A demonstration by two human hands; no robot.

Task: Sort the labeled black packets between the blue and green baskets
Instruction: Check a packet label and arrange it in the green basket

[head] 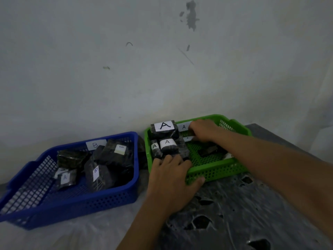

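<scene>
The green basket (214, 171) stands on the right with an "A" tag on its back wall. Black packets labeled A (164, 131) are stacked in its left part, and one dark packet (209, 150) lies on its floor. My left hand (173, 179) grips the basket's front rim, thumb outside, fingers inside by the stack. My right hand (204, 129) reaches to the back of the basket, fingers curled on a packet with a white label (187, 138). The blue basket (72, 201) on the left, tagged "B", holds several black packets, two showing B (97, 173) and one showing A (65, 178).
A pale stained wall rises right behind both baskets. Thin plastic sheeting covers the surface in front. To the right the sheeting is torn, showing dark patches (201, 221). A grey table edge (266, 134) shows behind the green basket.
</scene>
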